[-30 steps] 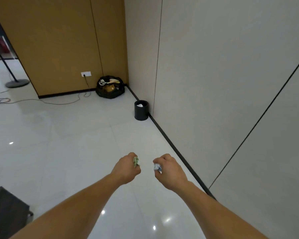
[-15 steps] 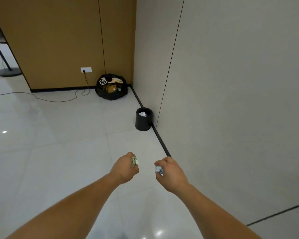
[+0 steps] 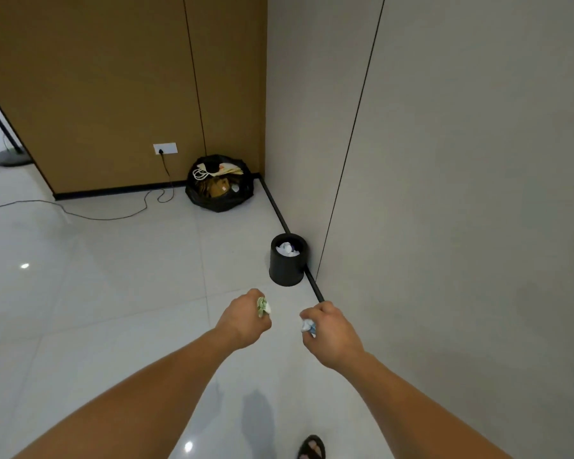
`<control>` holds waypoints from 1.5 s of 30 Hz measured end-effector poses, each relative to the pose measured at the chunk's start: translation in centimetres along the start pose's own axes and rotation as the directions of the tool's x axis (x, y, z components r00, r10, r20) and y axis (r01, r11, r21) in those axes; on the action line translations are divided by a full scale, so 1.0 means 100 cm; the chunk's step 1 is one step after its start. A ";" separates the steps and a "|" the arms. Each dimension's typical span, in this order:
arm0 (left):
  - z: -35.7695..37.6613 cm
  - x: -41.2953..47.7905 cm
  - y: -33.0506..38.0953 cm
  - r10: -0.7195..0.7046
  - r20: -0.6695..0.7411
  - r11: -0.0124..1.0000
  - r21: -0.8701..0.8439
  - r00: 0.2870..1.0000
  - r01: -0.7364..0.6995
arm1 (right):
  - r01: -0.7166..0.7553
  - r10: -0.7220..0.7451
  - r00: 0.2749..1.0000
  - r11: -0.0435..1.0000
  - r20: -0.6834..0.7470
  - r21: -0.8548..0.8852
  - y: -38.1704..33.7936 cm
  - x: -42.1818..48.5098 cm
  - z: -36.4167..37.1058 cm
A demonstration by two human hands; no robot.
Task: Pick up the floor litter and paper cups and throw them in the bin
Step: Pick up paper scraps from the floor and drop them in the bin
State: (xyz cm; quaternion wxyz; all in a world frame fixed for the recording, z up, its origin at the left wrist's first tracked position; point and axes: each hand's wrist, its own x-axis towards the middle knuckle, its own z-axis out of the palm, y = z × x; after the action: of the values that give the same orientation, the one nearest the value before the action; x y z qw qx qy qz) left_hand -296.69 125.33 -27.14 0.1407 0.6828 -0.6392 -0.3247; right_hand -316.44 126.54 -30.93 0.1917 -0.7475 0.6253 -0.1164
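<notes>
Bin (image 3: pixel 286 268) on glossy floor (image 3: pixel 113 276) beside wall (image 3: pixel 444 193)

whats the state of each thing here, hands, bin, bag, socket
left hand, fingers curled round a crumpled green scrap
right hand, fingers curled round a crumpled white scrap
bin, upright, open, white paper inside
black bag, open, holding rubbish
socket, plug in it

Head camera looks forward-down, bin (image 3: pixel 287 260) seemingly near.
</notes>
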 end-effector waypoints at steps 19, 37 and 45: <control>-0.067 0.389 0.046 -0.020 0.030 0.999 -0.027 0.999 0.021 | -0.001 0.001 0.998 1.000 0.069 -0.008 0.064 0.398 -0.043; 0.016 0.721 -0.017 -0.104 0.371 0.985 0.169 0.923 0.043 | -0.306 0.256 0.913 0.944 0.318 0.120 0.156 0.640 0.099; 0.129 0.885 -0.067 -0.049 0.353 0.991 0.132 0.934 0.002 | -0.393 0.347 0.881 0.915 0.320 0.091 0.263 0.783 0.205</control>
State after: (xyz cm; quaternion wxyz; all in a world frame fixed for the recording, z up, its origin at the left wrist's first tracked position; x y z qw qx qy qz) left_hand -301.97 43.86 -64.19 -0.0260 0.6287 -0.6648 -0.4026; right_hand -316.37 48.98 -65.88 0.3592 -0.6057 0.7099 -0.0116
